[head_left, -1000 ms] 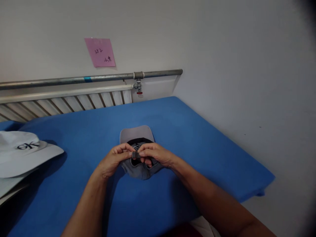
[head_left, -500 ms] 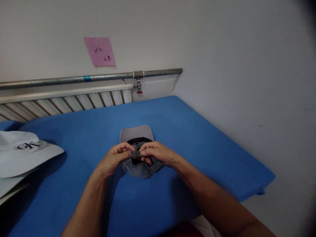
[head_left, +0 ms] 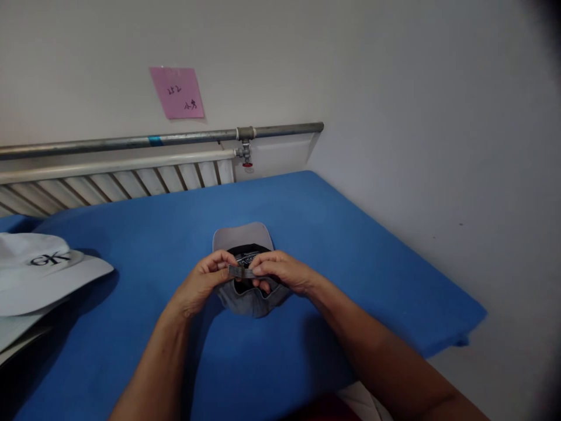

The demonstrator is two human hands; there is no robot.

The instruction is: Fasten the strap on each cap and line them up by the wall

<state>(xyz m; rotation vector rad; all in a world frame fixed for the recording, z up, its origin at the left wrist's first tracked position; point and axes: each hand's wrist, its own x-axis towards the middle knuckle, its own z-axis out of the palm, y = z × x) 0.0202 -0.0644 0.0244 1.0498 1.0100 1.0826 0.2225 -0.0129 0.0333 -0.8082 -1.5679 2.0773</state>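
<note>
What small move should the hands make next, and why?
Probably pull the narrow grey fabric strap gently taut to test the small brownish buckle: the left hand and right hand pinch the strap on either side of it, at the back of the grey fabric cap, and whether it is fastened is too small to tell.

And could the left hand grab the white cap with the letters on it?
Probably yes, but the left hand would likely need to let go of the strap on the gray cap first. Only blue tabletop lies between that hand and the white cap.
</note>
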